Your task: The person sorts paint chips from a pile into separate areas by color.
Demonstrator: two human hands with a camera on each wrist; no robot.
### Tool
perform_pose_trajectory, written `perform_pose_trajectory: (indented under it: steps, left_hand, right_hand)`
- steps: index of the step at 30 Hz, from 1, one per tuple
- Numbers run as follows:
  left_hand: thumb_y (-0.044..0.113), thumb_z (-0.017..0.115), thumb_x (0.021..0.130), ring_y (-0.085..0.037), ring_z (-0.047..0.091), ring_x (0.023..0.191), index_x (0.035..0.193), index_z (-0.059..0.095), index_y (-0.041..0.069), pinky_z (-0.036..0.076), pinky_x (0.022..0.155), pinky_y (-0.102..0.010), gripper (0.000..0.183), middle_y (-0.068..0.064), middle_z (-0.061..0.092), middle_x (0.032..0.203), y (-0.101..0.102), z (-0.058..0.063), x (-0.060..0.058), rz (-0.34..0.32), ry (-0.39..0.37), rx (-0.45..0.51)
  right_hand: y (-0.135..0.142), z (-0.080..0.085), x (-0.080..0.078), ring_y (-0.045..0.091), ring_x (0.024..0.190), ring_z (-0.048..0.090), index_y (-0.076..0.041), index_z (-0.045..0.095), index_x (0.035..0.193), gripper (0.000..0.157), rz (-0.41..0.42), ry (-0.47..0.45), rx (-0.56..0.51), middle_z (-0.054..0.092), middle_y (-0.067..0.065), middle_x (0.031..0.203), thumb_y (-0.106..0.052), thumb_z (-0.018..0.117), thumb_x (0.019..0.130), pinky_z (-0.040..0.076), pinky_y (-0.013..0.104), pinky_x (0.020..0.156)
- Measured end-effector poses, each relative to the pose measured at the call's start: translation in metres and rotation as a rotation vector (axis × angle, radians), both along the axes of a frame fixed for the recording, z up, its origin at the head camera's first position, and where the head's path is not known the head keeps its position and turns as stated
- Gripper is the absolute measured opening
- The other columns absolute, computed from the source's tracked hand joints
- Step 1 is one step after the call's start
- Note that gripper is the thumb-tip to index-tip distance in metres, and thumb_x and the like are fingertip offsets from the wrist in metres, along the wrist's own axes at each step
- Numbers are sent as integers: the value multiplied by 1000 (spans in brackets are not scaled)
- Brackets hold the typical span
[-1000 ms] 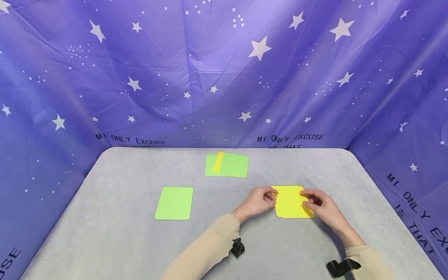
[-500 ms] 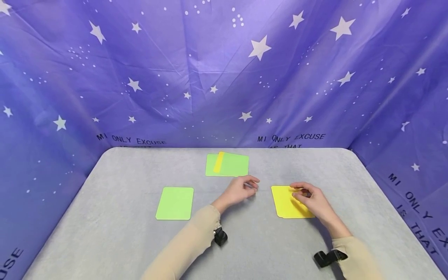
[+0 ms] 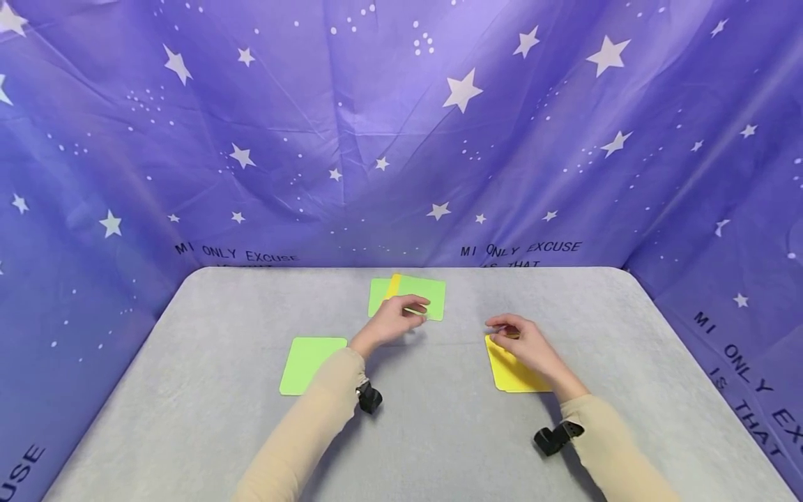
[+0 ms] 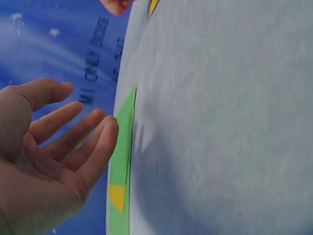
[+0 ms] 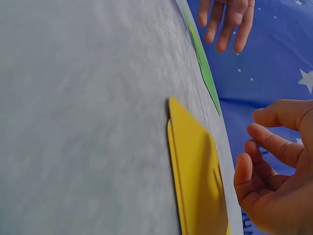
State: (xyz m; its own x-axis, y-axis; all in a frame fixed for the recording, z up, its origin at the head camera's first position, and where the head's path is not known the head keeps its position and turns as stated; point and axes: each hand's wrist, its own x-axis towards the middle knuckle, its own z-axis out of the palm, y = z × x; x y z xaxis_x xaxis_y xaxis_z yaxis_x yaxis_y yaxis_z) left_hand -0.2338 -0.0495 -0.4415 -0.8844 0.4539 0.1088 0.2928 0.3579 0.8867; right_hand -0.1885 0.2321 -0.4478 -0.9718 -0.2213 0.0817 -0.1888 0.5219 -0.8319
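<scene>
Swung leftward over the grey table (image 3: 157, 418), the left hand (image 3: 390, 321) and right hand (image 3: 525, 344) hang empty, fingers loosely parted, the left nearer the green-and-yellow pile (image 3: 419, 287) stretching left to right just beyond it, the right above the smaller yellow stack (image 3: 509, 371).

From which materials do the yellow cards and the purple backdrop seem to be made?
Yellow cards: probably stiff cardboard or thin plastic, smooth, fairly matte; they lie flat with crisp edges. Purple backdrop: likely thin fabric with slight sheen; it shows creases and soft folds.
</scene>
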Motion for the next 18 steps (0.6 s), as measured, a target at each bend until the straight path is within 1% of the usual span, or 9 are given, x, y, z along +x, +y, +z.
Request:
perform_pose_trajectory:
  steps: [2, 3, 6, 8, 9, 10, 14, 16, 18]
  left_hand:
    - [6, 60, 92, -27, 67, 93, 120, 62, -7, 53, 80, -31, 32, -17, 68, 106, -7, -1, -3, 31, 4, 18]
    - [8, 59, 93, -25, 67, 92, 119, 62, -7, 53, 79, -30, 31, -15, 69, 105, -10, -2, -3, 44, 28, 22]
    - [14, 57, 96, -23, 67, 93, 119, 63, -6, 54, 77, -31, 31, -12, 69, 105, -18, -5, -6, 94, 49, 29]
    - [16, 57, 97, -25, 66, 97, 119, 63, -5, 53, 80, -34, 32, -11, 69, 106, -21, -7, -8, 135, 57, 15]
    - [17, 56, 97, -26, 65, 99, 120, 63, -5, 53, 82, -35, 32, -11, 69, 107, -22, -8, -9, 155, 66, 3]
    - [17, 56, 97, -28, 64, 102, 121, 63, -5, 52, 85, -38, 33, -12, 69, 109, -23, -10, -11, 178, 57, -7]
    - [19, 55, 99, -33, 62, 106, 122, 63, -3, 48, 92, -42, 33, -16, 66, 116, -24, -15, -16, 248, 94, -72]
    - [21, 52, 100, -35, 60, 109, 123, 62, -3, 46, 94, -44, 35, -19, 64, 118, -24, -17, -16, 256, 131, -133]
    - [25, 49, 102, -36, 58, 112, 125, 61, -3, 43, 97, -45, 38, -20, 62, 121, -23, -18, -16, 246, 150, -199]
  right_hand:
    - [-7, 0, -5, 23, 87, 57, 8, 63, 113, 28, 6, -9, -15, 64, 17, 99, -2, 66, 88, 46, 23, 73]
    - [-10, -1, -7, 23, 87, 57, 9, 61, 114, 28, 13, -16, -21, 63, 19, 100, -2, 65, 88, 46, 22, 72]
    - [-19, -3, -13, 25, 90, 58, 10, 59, 116, 31, 20, -47, -47, 62, 22, 104, 0, 64, 88, 48, 22, 70]
    - [-25, -5, -17, 27, 91, 58, 12, 57, 119, 33, 30, -72, -60, 61, 23, 106, 0, 62, 88, 49, 23, 69]
    - [-28, -7, -19, 28, 91, 59, 12, 56, 120, 34, 32, -81, -65, 61, 24, 106, 1, 61, 88, 50, 24, 69]
    - [-30, -7, -21, 29, 92, 59, 12, 56, 121, 35, 31, -87, -69, 61, 24, 107, 1, 61, 88, 51, 25, 69]
    - [-42, -9, -28, 32, 96, 59, 11, 54, 125, 38, 29, -91, -43, 62, 24, 110, 0, 59, 89, 51, 30, 72]
    - [-48, -8, -31, 33, 100, 59, 9, 53, 128, 40, 23, -93, -23, 61, 24, 115, -1, 59, 90, 52, 32, 75]
    - [-54, -7, -34, 34, 103, 58, 7, 51, 131, 43, 17, -104, -13, 59, 25, 120, -2, 58, 90, 52, 33, 78]
